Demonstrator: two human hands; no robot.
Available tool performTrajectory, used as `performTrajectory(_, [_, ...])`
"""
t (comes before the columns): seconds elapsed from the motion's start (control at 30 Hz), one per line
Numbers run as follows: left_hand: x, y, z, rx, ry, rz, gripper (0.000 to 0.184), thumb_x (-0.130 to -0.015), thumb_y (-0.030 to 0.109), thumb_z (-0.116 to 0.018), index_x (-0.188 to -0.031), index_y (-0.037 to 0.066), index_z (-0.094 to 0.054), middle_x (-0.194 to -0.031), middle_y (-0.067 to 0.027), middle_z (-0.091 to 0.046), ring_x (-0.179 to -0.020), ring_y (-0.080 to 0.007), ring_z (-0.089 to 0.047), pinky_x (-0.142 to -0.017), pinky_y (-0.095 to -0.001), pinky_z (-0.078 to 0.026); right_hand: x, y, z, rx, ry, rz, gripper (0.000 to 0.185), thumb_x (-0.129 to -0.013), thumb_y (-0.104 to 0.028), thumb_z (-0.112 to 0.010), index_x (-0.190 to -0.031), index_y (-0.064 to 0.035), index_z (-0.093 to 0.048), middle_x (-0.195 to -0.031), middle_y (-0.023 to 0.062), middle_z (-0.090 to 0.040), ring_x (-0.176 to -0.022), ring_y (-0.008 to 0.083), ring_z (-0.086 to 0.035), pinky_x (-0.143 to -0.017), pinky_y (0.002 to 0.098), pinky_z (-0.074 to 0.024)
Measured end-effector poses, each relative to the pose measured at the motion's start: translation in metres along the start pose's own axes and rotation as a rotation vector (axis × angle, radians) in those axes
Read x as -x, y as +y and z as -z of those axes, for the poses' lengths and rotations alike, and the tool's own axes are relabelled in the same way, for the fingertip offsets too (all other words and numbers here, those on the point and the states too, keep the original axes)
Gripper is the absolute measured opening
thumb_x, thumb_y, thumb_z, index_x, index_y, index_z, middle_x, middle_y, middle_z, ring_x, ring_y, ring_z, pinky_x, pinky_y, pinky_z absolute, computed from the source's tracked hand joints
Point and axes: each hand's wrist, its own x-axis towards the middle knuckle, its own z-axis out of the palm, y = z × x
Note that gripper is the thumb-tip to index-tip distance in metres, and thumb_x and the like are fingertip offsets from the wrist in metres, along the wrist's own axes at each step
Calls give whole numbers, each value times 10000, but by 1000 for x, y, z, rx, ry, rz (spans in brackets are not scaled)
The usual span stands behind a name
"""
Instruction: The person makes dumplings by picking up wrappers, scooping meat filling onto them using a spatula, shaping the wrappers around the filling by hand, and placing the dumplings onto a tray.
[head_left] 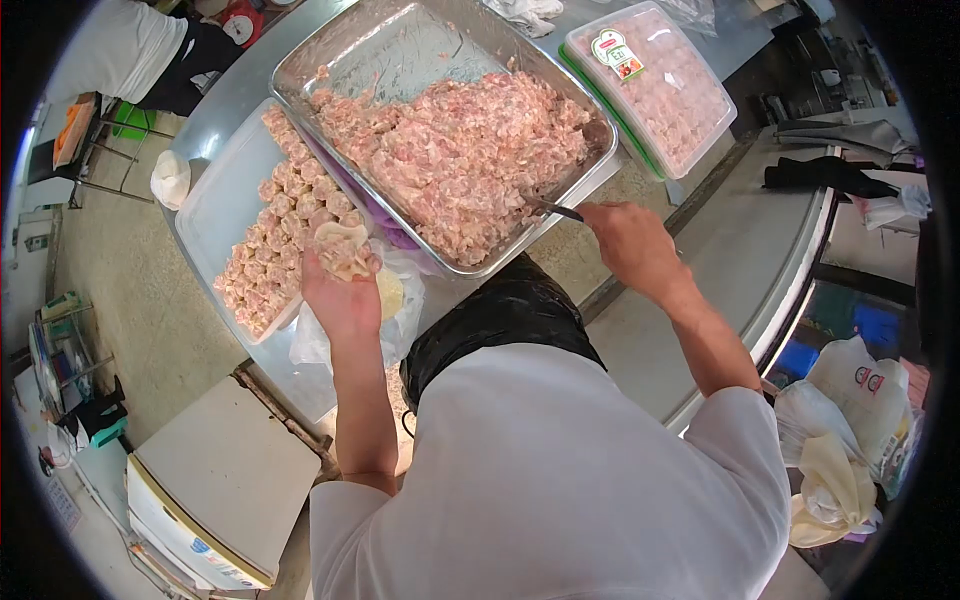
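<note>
A large metal tray [440,30] holds a heap of minced meat [450,150]. My right hand [630,245] is closed round the handle of a metal utensil [550,207], whose far end is in the meat at the tray's near right side. My left hand [343,290] holds a thin wrapper [345,245] with some filling on it, above the near edge of a shallow plastic tray [215,190]. Rows of small filled dumplings [275,240] stand in that tray. Beneath my left hand lies a clear plastic bag [400,300] with pale round wrappers [389,294].
A lidded container of meat [660,85] lies right of the metal tray. A white bundle [171,180] sits at the table's left edge. Another person [120,50] is at the upper left. A white freezer [225,470] stands lower left; plastic bags [850,400] lie lower right.
</note>
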Motion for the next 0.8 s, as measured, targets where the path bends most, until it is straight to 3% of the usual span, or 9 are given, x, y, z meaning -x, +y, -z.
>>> performTrajectory(0.03, [1, -1, -2, 7, -25, 32, 494, -1053, 352, -367, -1376, 6, -510, -1181, -169, -650, -1074, -358, -642, -925, -521, -524, 1, -3, 0, 0, -5, -6, 217, -864, -3, -524, -1004, -47, -683, -804, 231, -672, -817, 428, -672, -710, 540, -516])
performTrajectory(0.13, [5, -17, -40, -316, 507, -50, 535, -1051, 338, -359, -1403, -51, -458, -1276, -240, -606, -1243, -405, -575, -1034, -559, -481, -1, -6, 10, -75, -60, -11, 173, -867, -10, -530, -967, -40, -668, -794, 229, -665, -803, 431, -663, -710, 546, -508])
performTrajectory(0.33, [6, -31, -40, -141, 524, -104, 561, -1037, 321, -388, -1463, -43, -399, -1462, -310, -461, -1356, -501, -443, -1160, -596, -355, -5, -16, -10, -65, -152, 5, 101, -891, -33, -554, -914, -16, -651, -818, 241, -655, -798, 453, -633, -693, 540, -487])
performTrajectory(0.43, [16, -23, -24, 44, 255, 16, 576, -1022, 338, -432, -1461, -34, -416, -1448, -310, -478, -1351, -492, -452, -1167, -584, -348, -11, -6, -21, -381, -164, 100, 115, -948, -83, -576, -945, -11, -666, -715, 184, -626, -683, 349, -641, -622, 460, -491])
performTrajectory(0.53, [17, -27, -16, -7, 146, 29, 600, -1009, 356, -471, -1442, -59, -436, -1434, -304, -499, -1354, -463, -463, -1175, -559, -344, -15, -13, -5, -690, -437, -111, 162, -992, -120, -593, -1062, -10, -688, -652, 85, -547, -620, 193, -580, -599, 359, -479])
performTrajectory(0.63, [6, -47, -40, -112, 394, -12, 584, -1009, 351, -482, -1392, -89, -476, -1403, -287, -532, -1346, -442, -479, -1173, -547, -346, -8, -40, 5, -1042, -466, -181, 209, -1017, -123, -582, -1165, -23, -689, -687, 25, -495, -643, 104, -511, -605, 306, -461])
performTrajectory(0.67, [4, -53, -50, -80, 415, -10, 557, -1018, 336, -469, -1353, -107, -501, -1389, -255, -552, -1322, -418, -504, -1172, -536, -351, -5, -48, -4, -1097, -396, -203, 244, -982, -50, -600, -1211, -21, -678, -736, 77, -567, -661, 176, -569, -637, 331, -484])
performTrajectory(0.77, [-3, -68, -66, -2, 486, -37, 505, -1028, 320, -448, -1314, -86, -541, -1353, -222, -575, -1271, -384, -542, -1160, -534, -367, -4, -80, -38, -797, 152, 215, 298, -931, 6, -638, -1225, -14, -674, -796, 135, -616, -684, 263, -604, -648, 355, -502])
performTrajectory(0.8, [-4, -71, -66, 8, 411, -60, 497, -1029, 322, -442, -1298, -82, -552, -1325, -211, -591, -1250, -372, -553, -1147, -529, -377, -5, -83, -42, -682, 131, 213, 345, -886, 52, -661, -1227, -3, -672, -849, 182, -642, -731, 320, -631, -667, 377, -509])
